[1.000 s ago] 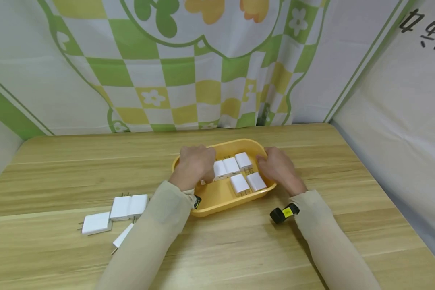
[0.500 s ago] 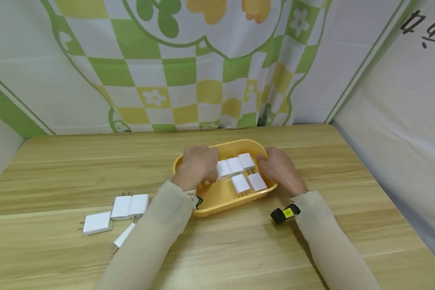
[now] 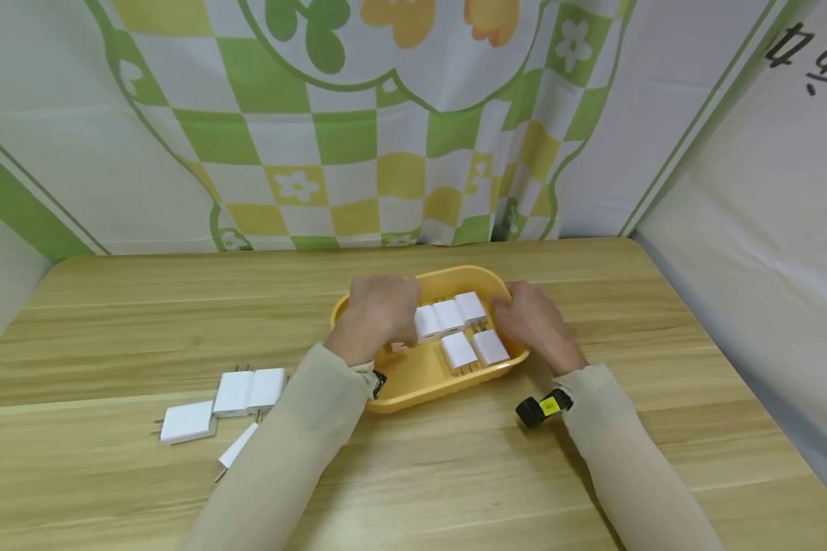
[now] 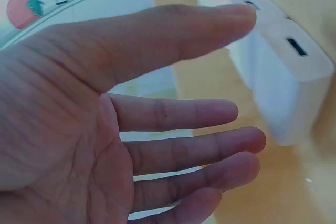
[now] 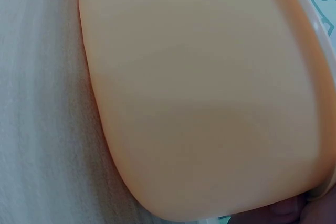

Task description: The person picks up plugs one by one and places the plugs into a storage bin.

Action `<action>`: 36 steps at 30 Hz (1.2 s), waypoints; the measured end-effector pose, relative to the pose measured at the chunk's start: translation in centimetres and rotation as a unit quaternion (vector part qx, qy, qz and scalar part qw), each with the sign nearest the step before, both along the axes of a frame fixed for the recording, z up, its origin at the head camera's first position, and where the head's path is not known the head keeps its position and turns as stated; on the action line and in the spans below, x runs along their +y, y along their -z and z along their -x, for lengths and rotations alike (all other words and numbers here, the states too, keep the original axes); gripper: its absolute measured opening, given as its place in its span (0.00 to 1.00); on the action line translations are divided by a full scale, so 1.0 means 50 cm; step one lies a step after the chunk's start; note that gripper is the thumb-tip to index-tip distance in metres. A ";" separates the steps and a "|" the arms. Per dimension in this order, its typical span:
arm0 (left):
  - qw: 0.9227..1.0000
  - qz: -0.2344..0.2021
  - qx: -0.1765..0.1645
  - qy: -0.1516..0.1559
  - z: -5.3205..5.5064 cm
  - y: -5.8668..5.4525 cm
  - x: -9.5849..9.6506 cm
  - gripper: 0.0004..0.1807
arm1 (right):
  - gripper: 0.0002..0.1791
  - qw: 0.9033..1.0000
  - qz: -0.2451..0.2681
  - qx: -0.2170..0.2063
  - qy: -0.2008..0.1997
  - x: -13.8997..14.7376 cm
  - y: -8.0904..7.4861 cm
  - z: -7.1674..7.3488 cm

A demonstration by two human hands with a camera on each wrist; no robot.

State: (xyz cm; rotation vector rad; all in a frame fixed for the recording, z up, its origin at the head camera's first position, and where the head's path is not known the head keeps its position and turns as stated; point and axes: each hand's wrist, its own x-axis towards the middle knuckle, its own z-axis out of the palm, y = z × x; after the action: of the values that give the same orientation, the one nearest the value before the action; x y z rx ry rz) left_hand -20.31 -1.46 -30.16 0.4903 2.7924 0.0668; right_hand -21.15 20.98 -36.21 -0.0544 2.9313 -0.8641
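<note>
A yellow plastic basket (image 3: pixel 413 390) stands on the table, holding several white charger plugs (image 3: pixel 459 350) with metal prongs. My left hand (image 3: pixel 379 314) is over the basket's left half, at the end of the back row of plugs (image 3: pixel 427 323). In the left wrist view its thumb (image 4: pixel 173 38) and fingers (image 4: pixel 199 148) are extended, and the thumb tip overlaps a white charger plug (image 4: pixel 294 82) with a dark port slot. My right hand (image 3: pixel 534 321) grips the basket's right end at the rim; the basket's outer wall (image 5: pixel 199 87) fills most of the right wrist view.
Left of the basket, several more charger plugs (image 3: pixel 187 422) lie loose on the wooden table (image 3: pixel 455 490), one partly behind the left sleeve (image 3: pixel 289 451). A black strap with a yellow label (image 3: pixel 548 405) is at the right wrist. A checkered curtain (image 3: pixel 344 138) hangs behind the table.
My left hand has slid slightly right inside the basket, and the back row of charger plugs has shifted right with it. My right hand keeps its grip on the rim.
</note>
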 end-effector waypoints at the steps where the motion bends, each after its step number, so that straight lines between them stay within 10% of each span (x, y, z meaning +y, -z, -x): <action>1: 1.000 -0.005 0.005 0.003 -0.002 -0.005 0.000 0.12 | 0.16 1.000 0.000 -0.001 0.000 0.000 0.000 0.000; 17: 0.991 -0.090 0.098 0.022 -0.062 -0.093 -0.083 0.25 | 0.16 1.000 -0.005 0.003 -0.004 0.000 0.001 -0.001; 36: 0.995 -0.080 0.058 0.009 -0.128 -0.025 -0.279 0.22 | 0.17 1.000 -0.004 0.000 -0.006 0.001 0.002 -0.001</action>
State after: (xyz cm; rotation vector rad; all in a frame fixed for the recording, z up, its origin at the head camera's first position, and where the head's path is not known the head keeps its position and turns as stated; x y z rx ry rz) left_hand -13.89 -15.42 -28.90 0.5747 2.9101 0.2674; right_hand -21.10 21.04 -36.29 -0.0706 2.9314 -0.8513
